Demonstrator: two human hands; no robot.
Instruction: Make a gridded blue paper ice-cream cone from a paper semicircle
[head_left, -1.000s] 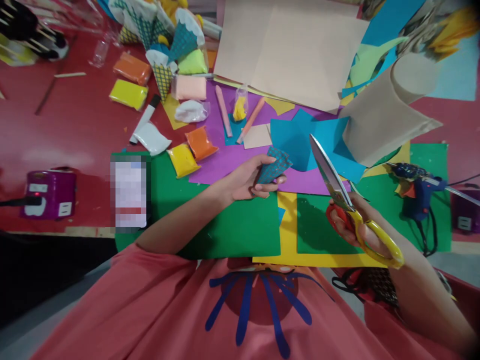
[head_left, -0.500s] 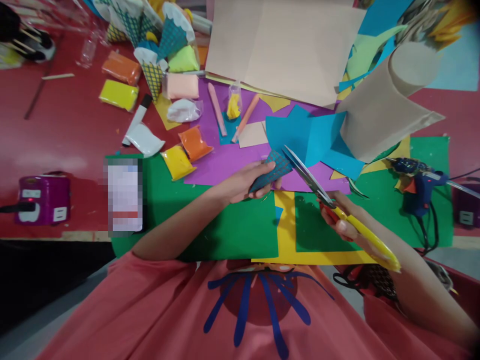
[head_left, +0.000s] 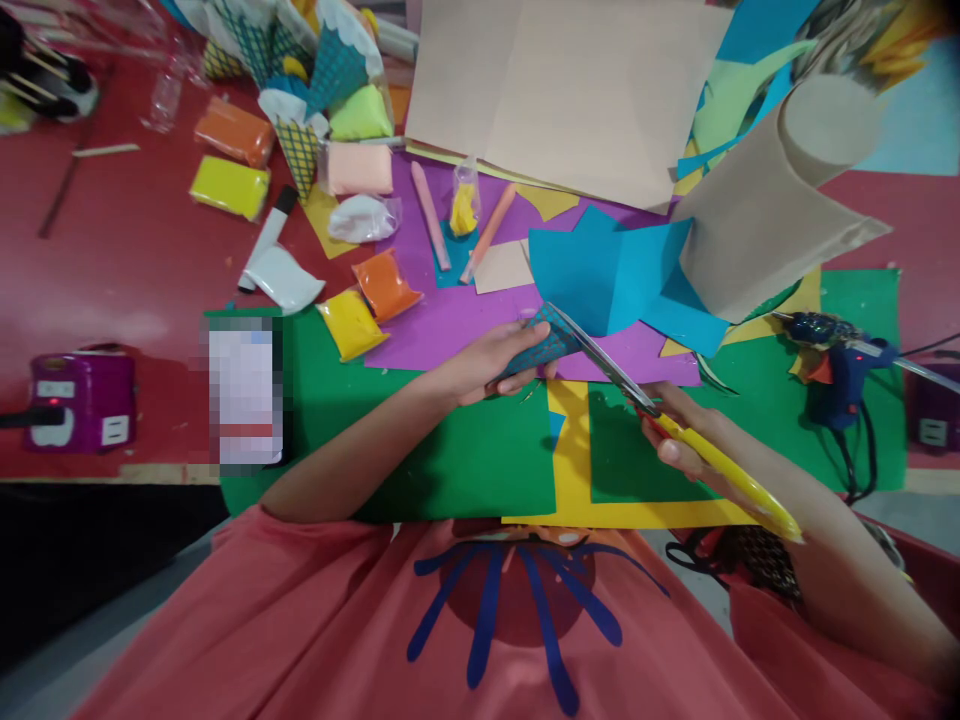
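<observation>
Between the thumb and fingers of my left hand (head_left: 495,362) is a teal paper cone (head_left: 551,338) with a dark criss-cross pattern, its wide end turned to the right. My right hand (head_left: 679,430) is closed around the handles of a pair of scissors (head_left: 611,370), yellow and red. The long metal blades point up and left, their tips at the cone's right edge; whether they pass over it or touch it I cannot tell. Just beyond lie blue paper pieces (head_left: 577,275) on a purple sheet (head_left: 450,325).
Finished-looking patterned cones (head_left: 298,150) stand at the back left near several clay packets (head_left: 229,187). A phone (head_left: 246,395) lies left of my arm. A blue glue gun (head_left: 847,385) rests at the right, below a rolled beige sheet (head_left: 750,210). Green sheets (head_left: 465,460) cover the front.
The scissors have shifted slightly left and the blades have closed up somewhat at the cone's edge. My left hand and the cone have barely moved.
</observation>
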